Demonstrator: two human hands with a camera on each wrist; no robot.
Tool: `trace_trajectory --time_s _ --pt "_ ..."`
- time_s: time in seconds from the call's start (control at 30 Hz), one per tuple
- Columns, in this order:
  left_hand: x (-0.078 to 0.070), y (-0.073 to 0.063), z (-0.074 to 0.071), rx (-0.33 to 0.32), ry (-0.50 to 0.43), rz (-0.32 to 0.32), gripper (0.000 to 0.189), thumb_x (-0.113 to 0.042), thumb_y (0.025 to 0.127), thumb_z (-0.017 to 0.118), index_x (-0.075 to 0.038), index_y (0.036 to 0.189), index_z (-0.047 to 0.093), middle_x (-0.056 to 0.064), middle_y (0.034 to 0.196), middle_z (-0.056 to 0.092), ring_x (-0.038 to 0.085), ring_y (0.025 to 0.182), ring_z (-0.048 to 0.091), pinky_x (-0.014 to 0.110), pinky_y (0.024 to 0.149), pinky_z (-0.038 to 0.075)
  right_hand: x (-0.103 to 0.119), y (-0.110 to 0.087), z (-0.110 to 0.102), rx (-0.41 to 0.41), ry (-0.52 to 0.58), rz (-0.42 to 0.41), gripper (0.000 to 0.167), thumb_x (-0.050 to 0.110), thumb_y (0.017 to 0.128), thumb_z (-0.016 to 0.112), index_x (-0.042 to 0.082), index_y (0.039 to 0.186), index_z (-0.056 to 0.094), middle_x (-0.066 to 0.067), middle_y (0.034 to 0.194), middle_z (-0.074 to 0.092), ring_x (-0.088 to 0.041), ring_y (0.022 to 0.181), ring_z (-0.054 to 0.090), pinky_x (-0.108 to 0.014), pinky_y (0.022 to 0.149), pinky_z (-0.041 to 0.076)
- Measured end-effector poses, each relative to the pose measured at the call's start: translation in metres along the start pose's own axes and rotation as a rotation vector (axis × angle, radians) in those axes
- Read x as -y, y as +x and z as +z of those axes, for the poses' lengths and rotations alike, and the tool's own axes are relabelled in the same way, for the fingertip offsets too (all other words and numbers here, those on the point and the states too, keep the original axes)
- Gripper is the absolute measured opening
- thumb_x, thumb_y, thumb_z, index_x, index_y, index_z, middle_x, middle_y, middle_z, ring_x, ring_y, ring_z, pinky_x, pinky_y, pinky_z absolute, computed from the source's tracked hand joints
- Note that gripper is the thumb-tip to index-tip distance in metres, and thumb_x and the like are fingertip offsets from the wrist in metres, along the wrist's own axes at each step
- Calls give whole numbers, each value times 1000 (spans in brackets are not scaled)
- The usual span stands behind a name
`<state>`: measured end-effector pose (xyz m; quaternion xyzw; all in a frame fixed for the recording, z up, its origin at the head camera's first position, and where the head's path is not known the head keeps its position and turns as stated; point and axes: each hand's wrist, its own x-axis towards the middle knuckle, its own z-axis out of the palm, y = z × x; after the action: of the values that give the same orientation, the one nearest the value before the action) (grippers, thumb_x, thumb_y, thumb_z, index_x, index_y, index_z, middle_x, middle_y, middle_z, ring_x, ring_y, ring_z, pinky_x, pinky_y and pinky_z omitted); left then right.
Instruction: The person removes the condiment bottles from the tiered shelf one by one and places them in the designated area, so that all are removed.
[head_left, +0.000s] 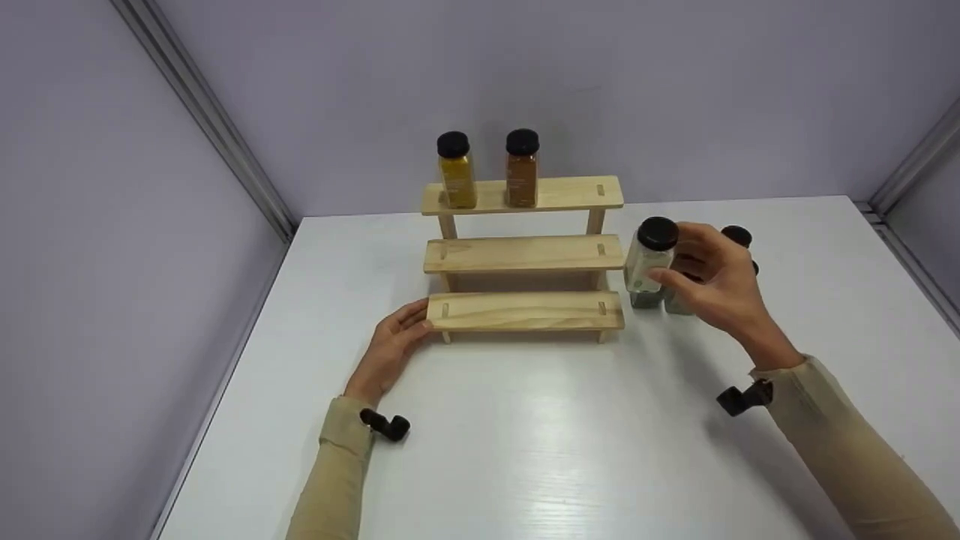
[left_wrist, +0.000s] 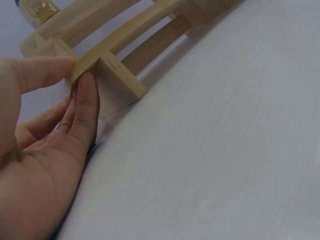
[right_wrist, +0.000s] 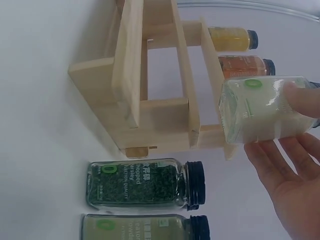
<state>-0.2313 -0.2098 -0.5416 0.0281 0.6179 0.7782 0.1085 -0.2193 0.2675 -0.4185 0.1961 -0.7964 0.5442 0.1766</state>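
A three-tier wooden rack [head_left: 523, 311] stands on the white table. At its left end my left hand [head_left: 386, 349] pinches the lowest shelf, thumb above and fingers below in the left wrist view. My right hand [head_left: 716, 281] holds up a clear spice jar [right_wrist: 265, 107] with pale contents and a black lid, just right of the rack. On the top shelf stand a yellow spice jar [head_left: 459, 184] and, to its right, an orange-brown spice jar [head_left: 522, 180]. The middle and lowest shelves bear no jars.
Right of the rack stand a jar of dark green flakes [right_wrist: 137, 184] labelled parsley and a jar of pale green powder [right_wrist: 140, 229]. Another black lid [head_left: 736, 235] shows behind my right hand. A pale wall [head_left: 360, 112] rises behind the table [head_left: 495, 435].
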Motion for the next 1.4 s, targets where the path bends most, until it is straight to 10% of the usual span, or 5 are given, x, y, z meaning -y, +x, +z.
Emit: trace_trajectory --time_s 1.4 --pt "3 3 -2 -2 10 12 56 -2 107 61 5 160 41 25 162 45 26 142 54 29 114 52 -45 -47 -5 -14 -63 90 58 -9 83 87 1 137 68 14 116 72 0 105 70 -14 87 60"
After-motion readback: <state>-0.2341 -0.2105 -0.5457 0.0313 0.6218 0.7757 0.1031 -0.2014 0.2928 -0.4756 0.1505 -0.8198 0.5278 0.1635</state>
